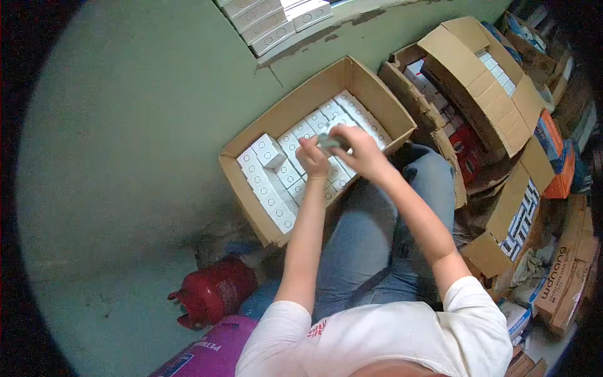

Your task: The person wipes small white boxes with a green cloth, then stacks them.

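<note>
Left hand (312, 158) and right hand (357, 149) pinch a grey piece (328, 143) over the carton (244, 195) of boxes (276, 207); a firm grip held low over the rows seems wisest.

brown carton (276, 119), white small boxes (295, 151), red gas cylinder (213, 292), green wall (138, 113)

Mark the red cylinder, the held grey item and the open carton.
Red metal gas cylinder (217, 292), head view, side.
Small grey held item (328, 143), head view, middle.
Open brown cardboard carton (286, 116), head view, rear wall.
</note>
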Tool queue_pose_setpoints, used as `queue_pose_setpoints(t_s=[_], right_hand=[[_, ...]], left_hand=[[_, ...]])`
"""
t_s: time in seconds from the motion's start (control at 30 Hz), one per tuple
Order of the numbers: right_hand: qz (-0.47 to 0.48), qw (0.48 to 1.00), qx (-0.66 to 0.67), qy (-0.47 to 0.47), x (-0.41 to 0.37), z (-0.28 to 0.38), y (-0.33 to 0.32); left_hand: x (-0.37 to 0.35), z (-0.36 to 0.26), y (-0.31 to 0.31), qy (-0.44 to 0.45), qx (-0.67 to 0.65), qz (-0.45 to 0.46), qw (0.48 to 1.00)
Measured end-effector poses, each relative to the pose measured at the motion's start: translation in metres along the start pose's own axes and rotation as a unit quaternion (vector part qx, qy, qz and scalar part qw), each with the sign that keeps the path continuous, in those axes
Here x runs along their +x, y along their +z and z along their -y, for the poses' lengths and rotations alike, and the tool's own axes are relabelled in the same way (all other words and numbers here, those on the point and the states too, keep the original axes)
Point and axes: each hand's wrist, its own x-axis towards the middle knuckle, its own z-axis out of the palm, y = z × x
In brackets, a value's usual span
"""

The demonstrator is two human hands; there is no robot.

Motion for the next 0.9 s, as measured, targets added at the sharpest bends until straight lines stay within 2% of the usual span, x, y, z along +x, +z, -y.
queue_pose_setpoints(t_s=[0.07, 0.13, 0.2, 0.23, 0.33, 0.4, 0.43, 0.47, 0.53, 0.6, 0.67, 0.73, 0.8, 0.9], right_hand=[[0.037, 0.999, -0.029, -0.018, -0.002, 0.007, 0.002], [0.007, 1.0, 0.006, 0.018, 0.003, -0.004, 0.006], [-0.047, 0.995, -0.058, 0.068, 0.01, -0.014, 0.003], [-0.076, 0.992, -0.09, 0.052, 0.013, -0.019, 0.001], [-0.013, 0.996, -0.031, 0.079, 0.009, -0.018, -0.002], [0.037, 0.999, 0.014, 0.005, 0.002, -0.006, 0.003], [0.023, 1.0, -0.006, -0.016, -0.001, 0.004, 0.004], [0.009, 0.999, -0.026, -0.037, -0.003, 0.01, 0.004], [-0.012, 0.999, -0.028, 0.033, -0.002, 0.0, 0.005], [-0.065, 0.994, -0.029, 0.081, 0.004, -0.015, 0.005], [-0.068, 0.994, -0.04, 0.078, 0.004, -0.022, 0.004], [-0.006, 0.998, -0.054, 0.032, 0.003, -0.001, 0.006], [0.01, 0.999, -0.025, -0.035, -0.006, 0.022, 0.01], [-0.024, 0.996, -0.083, -0.013, -0.006, 0.012, 0.022]], left_hand=[[-0.001, 0.031, 0.003, -0.009, -0.008, 0.004, 1.0], [0.001, 0.01, 0.0, 0.004, -0.013, -0.01, 1.0], [-0.001, 0.015, -0.003, 0.012, 0.024, -0.027, 0.999], [-0.002, 0.017, -0.005, 0.016, 0.024, -0.02, 0.999], [-0.003, 0.017, -0.004, -0.007, 0.009, -0.032, 0.999], [-0.001, 0.023, -0.001, -0.008, -0.01, -0.04, 0.999], [0.0, 0.026, -0.005, -0.019, -0.033, -0.012, 0.999], [-0.002, 0.027, -0.003, -0.02, -0.03, -0.022, 0.999], [-0.001, 0.018, -0.001, -0.018, -0.023, -0.041, 0.999], [-0.004, 0.016, -0.005, 0.0, -0.006, -0.018, 1.0], [-0.005, 0.015, -0.006, 0.002, 0.007, -0.029, 1.0], [-0.004, 0.014, -0.001, -0.015, 0.017, -0.073, 0.997], [0.002, 0.016, -0.001, -0.054, -0.103, -0.063, 0.991], [0.001, 0.005, -0.001, -0.067, -0.072, -0.092, 0.991]])
